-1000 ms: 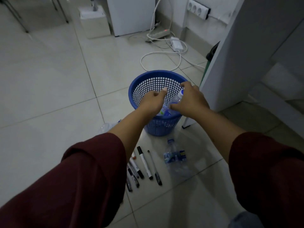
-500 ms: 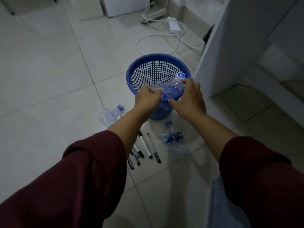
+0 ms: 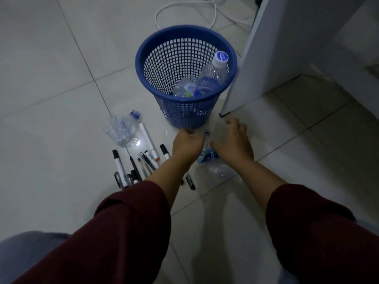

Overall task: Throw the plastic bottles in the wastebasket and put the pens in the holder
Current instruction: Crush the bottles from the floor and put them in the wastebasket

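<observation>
A blue mesh wastebasket [image 3: 143, 64] stands on the floor with two clear plastic bottles inside, one leaning upright [image 3: 215, 72] and one lying at the bottom [image 3: 186, 89]. Just in front of the basket lies a clear plastic bottle with a blue label [image 3: 211, 158]. My left hand [image 3: 186, 146] is curled around its neck end. My right hand [image 3: 233, 144] rests against its other side, fingers spread. A crushed bottle [image 3: 121, 130] lies to the left. Several pens and markers [image 3: 135, 165] lie on the floor beside my left forearm. No pen holder is in view.
A white cabinet panel [image 3: 287, 48] stands right beside the basket. White cables [image 3: 213, 15] curl on the tiles behind it. Bare tiled floor stretches to the left and to the lower right.
The bottle that both hands held over the basket now stands inside it. Both hands have come down to the labelled bottle on the floor, and the view has tilted further down.
</observation>
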